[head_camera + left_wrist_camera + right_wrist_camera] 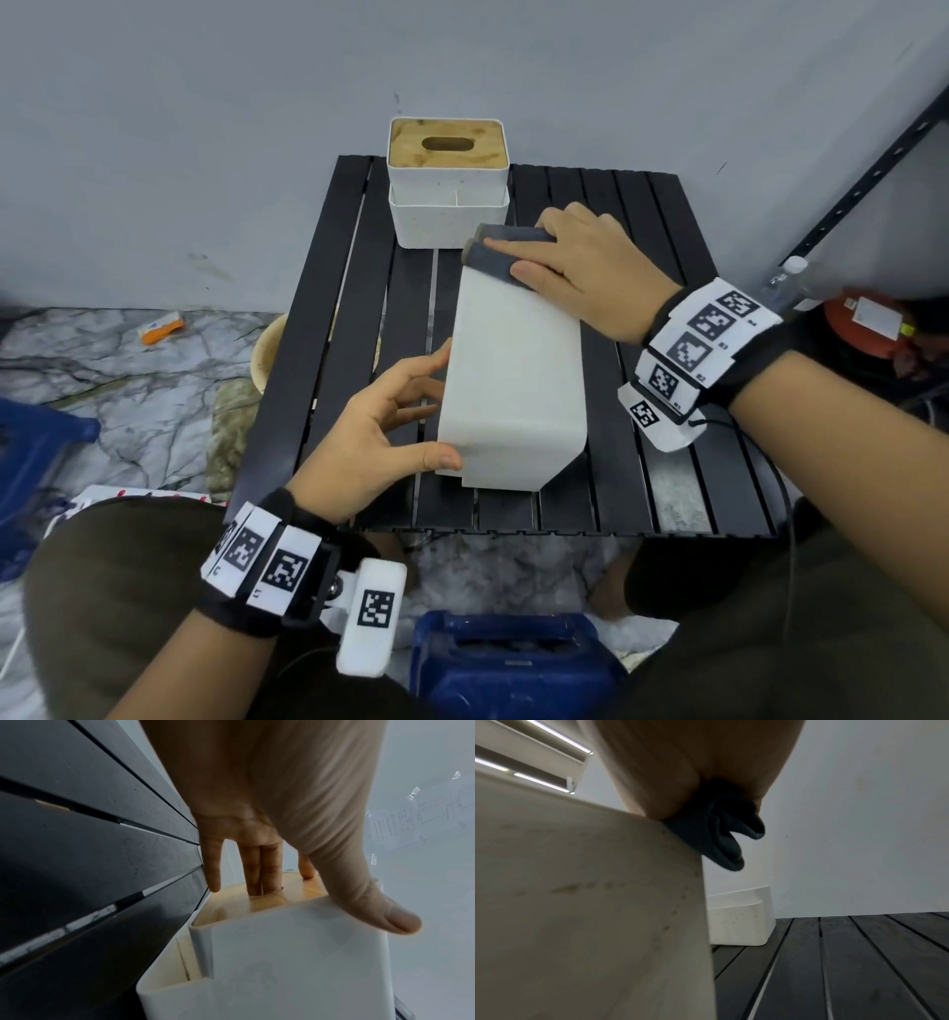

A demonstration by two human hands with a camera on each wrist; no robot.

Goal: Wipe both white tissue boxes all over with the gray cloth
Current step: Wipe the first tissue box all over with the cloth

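A white tissue box lies on its side on the black slatted table, a plain white face up. My left hand grips its left side, thumb on the upper face. In the left wrist view the fingers rest on its wooden lid. My right hand holds the folded gray cloth down on the box's far end. In the right wrist view the cloth hangs over the box's edge. The second white tissue box stands upright at the table's far edge, untouched.
A gray wall rises right behind the table. A black metal rack, a bottle and a red object stand at the right. A blue container sits between my knees. A beige bucket is by the table's left side.
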